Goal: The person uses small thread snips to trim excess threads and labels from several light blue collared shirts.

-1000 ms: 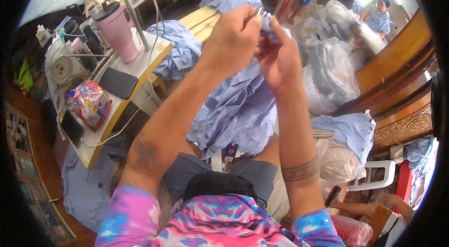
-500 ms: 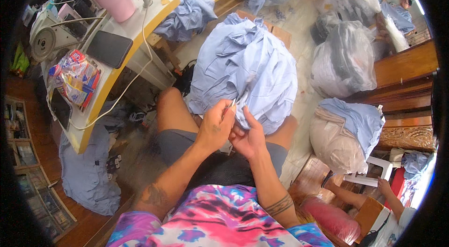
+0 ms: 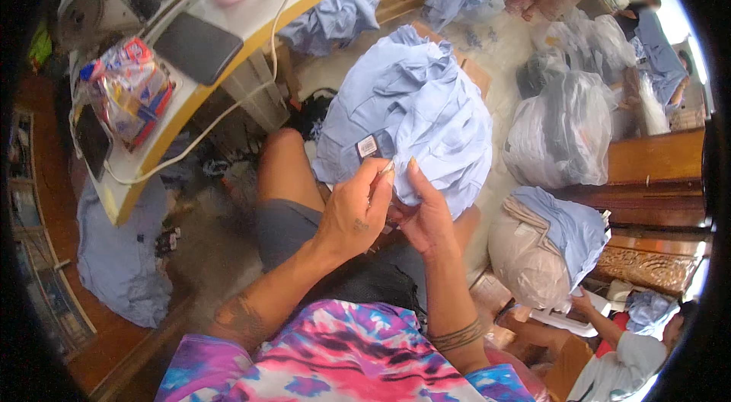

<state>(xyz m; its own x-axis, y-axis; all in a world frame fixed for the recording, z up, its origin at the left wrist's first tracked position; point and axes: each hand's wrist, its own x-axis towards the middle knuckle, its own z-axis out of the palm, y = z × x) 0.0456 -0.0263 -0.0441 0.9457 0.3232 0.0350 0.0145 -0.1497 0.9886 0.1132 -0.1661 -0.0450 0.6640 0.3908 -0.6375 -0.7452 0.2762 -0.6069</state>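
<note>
Blue cloth (image 3: 438, 109) lay bunched before the left hand (image 3: 356, 208), which pinched a small pale item (image 3: 391, 166); the right hand (image 3: 424, 221) sat close, grip unclear. Steady pinching likely served best.

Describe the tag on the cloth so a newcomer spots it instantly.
Find the big light-blue cloth bundle in front of the person. On it, just past the left hand, lies a dark tag, its white patch distinct from the plain folds.
</note>
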